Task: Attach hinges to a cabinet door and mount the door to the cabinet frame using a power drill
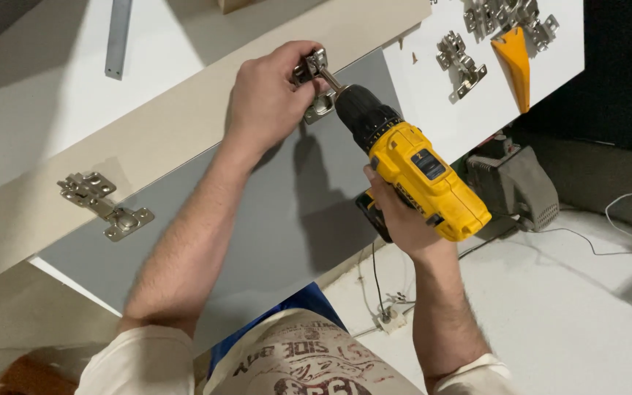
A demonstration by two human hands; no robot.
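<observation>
White flooring and a tangle of thin cables fill the lower right of the view, while a pale beige board [184, 124] runs slantwise across the top with a grey door panel [279, 212] lying against its lower edge. On the white surface [426, 88] at upper right lie several spare metal hinges [462, 62] beside an orange plastic wedge [515, 64], and a grey metal strip [118, 36] rests at upper left.

The left hand [268, 99] is clenched around a metal hinge [316, 84] at the seam where panel meets board, pinning it flat with fingers and thumb. The right hand [396, 208] grasps the handle of a yellow cordless drill [418, 172], whose bit is set into the hinge at a slant, just beside the left thumb. A second hinge [104, 205] sits already fixed across the same seam, well apart to the left.

By the look of it, the step in hand is driving a screw into the hinge plate. The next move seems to call for steady pressure along the bit's line, with the hinge kept from turning and the left fingers kept out of the bit's way; whether the screw is fully seated cannot be told, since hand and chuck hide it.
</observation>
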